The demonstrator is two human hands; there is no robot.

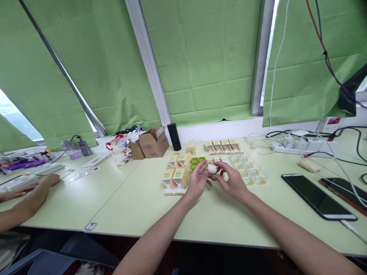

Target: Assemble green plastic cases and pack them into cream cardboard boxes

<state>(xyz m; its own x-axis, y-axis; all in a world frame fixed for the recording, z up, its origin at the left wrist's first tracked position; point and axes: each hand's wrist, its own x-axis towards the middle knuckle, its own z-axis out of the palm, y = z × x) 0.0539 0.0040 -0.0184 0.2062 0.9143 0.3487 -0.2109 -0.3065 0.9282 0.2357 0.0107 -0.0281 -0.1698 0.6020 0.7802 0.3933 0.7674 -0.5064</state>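
Observation:
Between the fingertips of both my hands is a small rounded green-rimmed case [211, 169] with a pale whitish filling facing up. My left hand [197, 180] is closed on its left side, and my right hand [231, 180] grips it from the right. Just behind my left hand are several small green containers [196, 160], partly hidden by my fingers. Left of it stand several cream cardboard boxes [177, 176] with green windows and opened flaps. To the right of my right hand sit several clear plastic cups [249, 168] with yellow spots in them.
A row of open cream boxes [223, 147] lies at the back. Behind on the left are a brown carton [154, 142], a cloth bag [119, 149] and a black cylinder [174, 136]. Phones [318, 195], cables and a power strip [305, 147] occupy the right. Another person's arm [31, 202] rests at far left.

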